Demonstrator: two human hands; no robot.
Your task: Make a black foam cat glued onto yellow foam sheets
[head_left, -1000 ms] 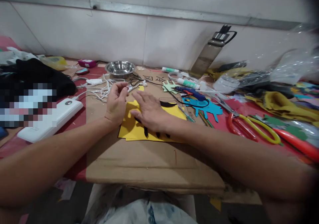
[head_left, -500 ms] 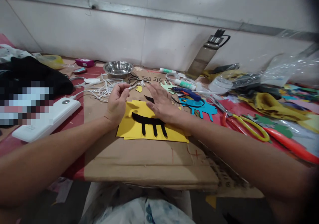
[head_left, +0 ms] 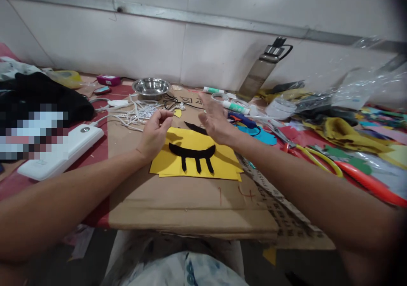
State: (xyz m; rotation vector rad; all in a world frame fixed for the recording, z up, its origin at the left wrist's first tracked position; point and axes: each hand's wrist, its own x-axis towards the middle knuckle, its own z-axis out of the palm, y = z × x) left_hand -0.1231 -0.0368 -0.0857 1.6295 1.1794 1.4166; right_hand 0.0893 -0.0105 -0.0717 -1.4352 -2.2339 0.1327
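Note:
Yellow sheets (head_left: 193,170) lie stacked on the brown cardboard (head_left: 190,214). On them rests a black eyelash-shaped piece (head_left: 192,151), a curved band with several short strips pointing down. Another black strip (head_left: 194,127) lies at the sheets' far edge, partly behind my right hand (head_left: 218,120). That hand is raised over the right far part of the sheets, fingers outstretched, holding nothing. My left hand (head_left: 157,133) is at the sheets' left far corner with its fingers curled and thumb near the fingertips; whatever is between them is too small to make out.
A steel bowl (head_left: 151,86), white strips (head_left: 140,112) and a white power bank (head_left: 60,152) are at the left. To the right are a bottle (head_left: 259,76), glue gun (head_left: 243,120), yellow-handled scissors (head_left: 321,161), felt scraps (head_left: 349,137) and an orange-red tool (head_left: 370,184).
My right hand has lifted and moved to the right, uncovering more of the black eyelash-shaped piece. My left hand has shifted slightly to the right.

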